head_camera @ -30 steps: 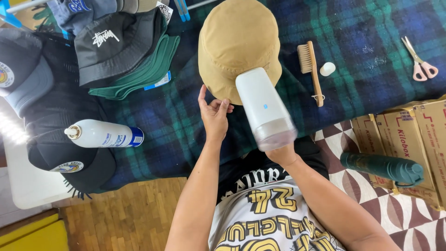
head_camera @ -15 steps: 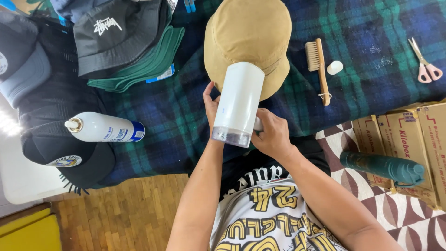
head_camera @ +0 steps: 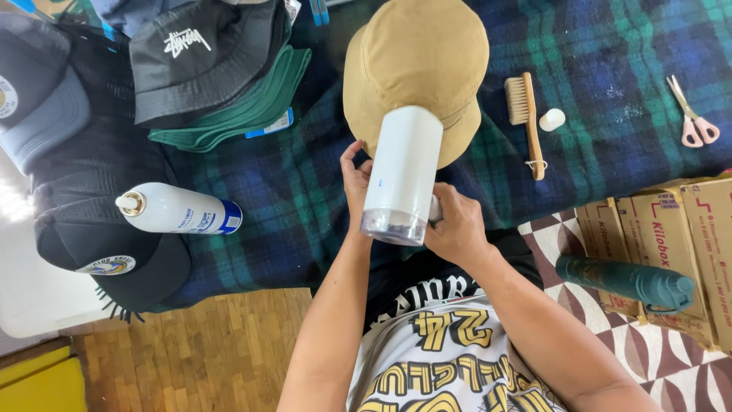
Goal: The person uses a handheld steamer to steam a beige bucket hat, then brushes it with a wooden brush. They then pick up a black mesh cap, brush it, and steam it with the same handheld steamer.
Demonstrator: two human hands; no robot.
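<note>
One tan cloth bucket hat, one black bucket hat, one black cap and one grey-and-black cap lie on the plaid blanket. There are also one white spray can, one white handheld appliance, one wooden brush and one pair of pink-handled scissors. On the floor are one dark green bottle and three cardboard boxes.

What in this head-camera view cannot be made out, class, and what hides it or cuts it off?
- Tan hat, head view: its near brim lies behind the white device.
- Right hand: its fingers are behind the device, so the grip is unseen.
- Left hand: its palm is hidden by the device.
- Grey cap: cut off by the left edge.
</note>
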